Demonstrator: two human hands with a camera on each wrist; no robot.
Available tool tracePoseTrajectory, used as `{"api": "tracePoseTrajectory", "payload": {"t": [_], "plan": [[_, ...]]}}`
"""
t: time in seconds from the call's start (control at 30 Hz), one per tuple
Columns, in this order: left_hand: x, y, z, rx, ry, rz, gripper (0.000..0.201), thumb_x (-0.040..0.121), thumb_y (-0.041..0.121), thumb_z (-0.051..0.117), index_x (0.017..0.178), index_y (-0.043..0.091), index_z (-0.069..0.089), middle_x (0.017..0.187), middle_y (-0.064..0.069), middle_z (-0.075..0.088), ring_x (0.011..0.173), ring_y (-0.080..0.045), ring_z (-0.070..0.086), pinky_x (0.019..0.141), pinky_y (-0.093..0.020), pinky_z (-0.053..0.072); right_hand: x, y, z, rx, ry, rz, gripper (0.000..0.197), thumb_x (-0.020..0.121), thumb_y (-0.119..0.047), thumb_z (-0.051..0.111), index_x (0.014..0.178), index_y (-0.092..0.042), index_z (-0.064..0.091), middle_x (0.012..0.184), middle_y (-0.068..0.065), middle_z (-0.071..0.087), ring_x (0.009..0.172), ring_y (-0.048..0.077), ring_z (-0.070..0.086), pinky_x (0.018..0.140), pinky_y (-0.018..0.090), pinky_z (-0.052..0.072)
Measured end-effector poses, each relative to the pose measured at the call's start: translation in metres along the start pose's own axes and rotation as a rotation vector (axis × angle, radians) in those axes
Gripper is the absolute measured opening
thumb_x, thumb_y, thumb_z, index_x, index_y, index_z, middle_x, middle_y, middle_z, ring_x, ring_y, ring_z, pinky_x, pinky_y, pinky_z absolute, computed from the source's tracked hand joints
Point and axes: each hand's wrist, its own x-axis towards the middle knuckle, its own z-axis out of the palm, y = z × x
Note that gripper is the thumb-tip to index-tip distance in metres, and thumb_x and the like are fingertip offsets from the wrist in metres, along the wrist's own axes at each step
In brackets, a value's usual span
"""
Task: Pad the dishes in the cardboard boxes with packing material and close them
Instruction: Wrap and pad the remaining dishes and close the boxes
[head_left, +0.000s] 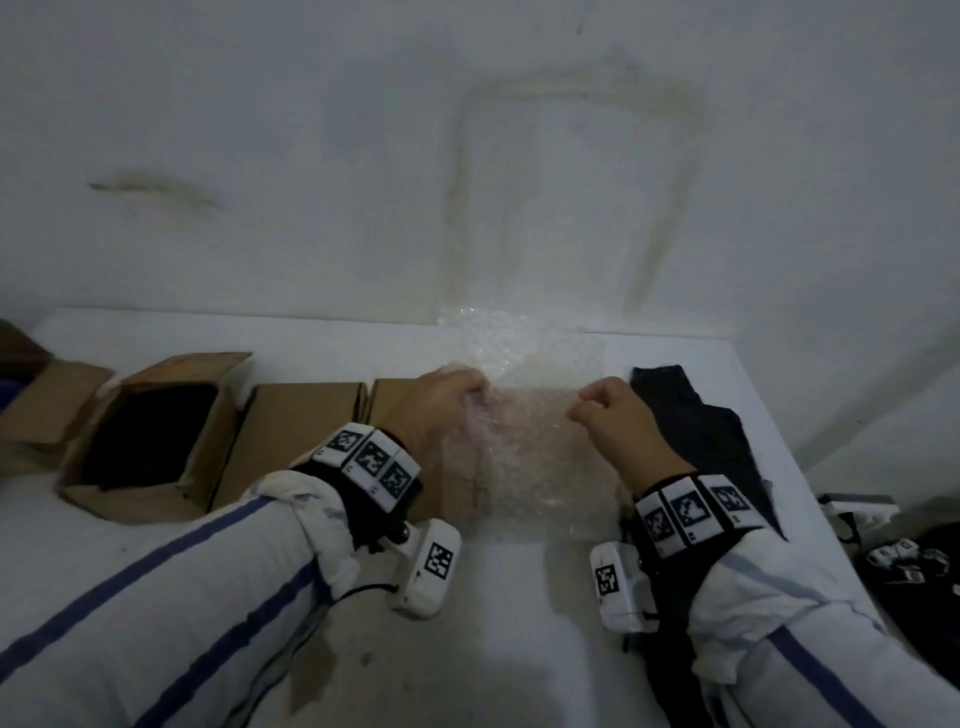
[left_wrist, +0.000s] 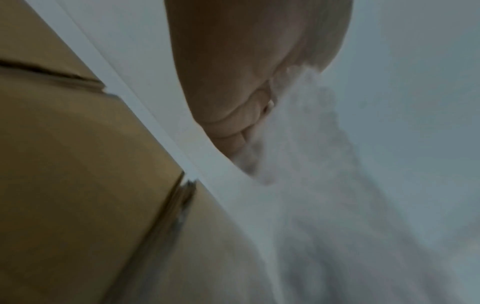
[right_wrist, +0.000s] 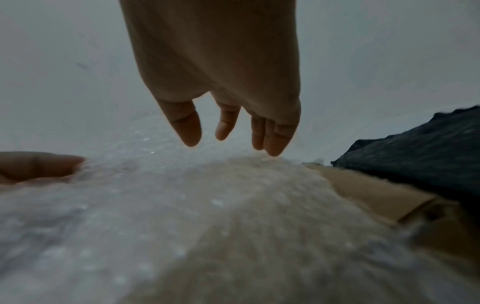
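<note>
1. Left hand (head_left: 441, 402) grips the left edge of a clear bubble wrap sheet (head_left: 535, 447), fingers curled round a bunched bit of it; left wrist view shows the same grip, blurry
2. Right hand (head_left: 610, 415): head view looks like a pinch at the sheet's right edge, but right wrist view shows fingers (right_wrist: 275, 135) hanging loose and straight, tips just above the wrap, thumb apart. So not gripping; relaxed, hovering at the wrap's far-right edge
3. Bubble wrap is spread over the rightmost cardboard box (head_left: 395, 400); brown card shows through the sheet. Far end of the wrap lies on the white worktop (head_left: 519, 623) up to the wall
4. Box under the wrap: flaps state can't tell, covered
5. Left of it, touching, a closed box (head_left: 291, 436), flat top
6. Further left, an open box (head_left: 150, 431) w/ flaps up, dark contents inside, can't tell what
7. At far left edge another open box (head_left: 47, 400), partly cut off
8. Dark cloth (head_left: 701, 436) lies on the worktop just right of the wrapped box, near the right hand
9. Both wrists wear bands w/ black-white marker tags; sleeves white w/ blue stripes
</note>
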Motion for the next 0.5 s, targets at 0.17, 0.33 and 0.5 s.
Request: {"api": "tracePoseTrajectory", "payload": {"t": [0.17, 0.33, 0.5], "plan": [[-0.014, 0.004, -0.094, -0.131, 0.126, -0.003, 0.025, 0.095, 0.015, 0.049, 0.072, 0.011, 0.059, 0.075, -0.011, 0.058, 0.073, -0.026, 0.058, 0.067, -0.031, 0.052, 0.002, -0.042, 0.055, 0.081, -0.236, 0.052, 0.029, 0.081, -0.007, 0.061, 0.067, -0.018, 0.038, 0.068, 0.001, 0.04, 0.059, 0.016, 0.038, 0.058, 0.033, 0.042], [-0.029, -0.009, -0.188, -0.082, 0.19, -0.124, 0.026, 0.096, 0.032, 0.05, 0.087, 0.011, 0.063, 0.083, -0.009, 0.062, 0.073, -0.023, 0.06, 0.07, -0.033, 0.05, -0.002, -0.082, 0.124, 0.182, -0.345, 0.083, 0.034, 0.08, 0.013, 0.057, 0.067, -0.015, 0.044, 0.063, 0.006, 0.046, 0.055, 0.018, 0.045, 0.05, 0.027, 0.037], [-0.048, -0.022, -0.271, 0.013, 0.157, -0.084, 0.014, 0.092, -0.001, 0.049, 0.082, 0.006, 0.055, 0.068, -0.011, 0.054, 0.057, -0.021, 0.052, 0.05, -0.026, 0.043, -0.008, -0.113, 0.187, 0.26, -0.396, 0.056, 0.024, 0.085, 0.009, 0.056, 0.082, -0.014, 0.06, 0.081, 0.007, 0.059, 0.07, 0.017, 0.056, 0.06, 0.024, 0.046]]}}
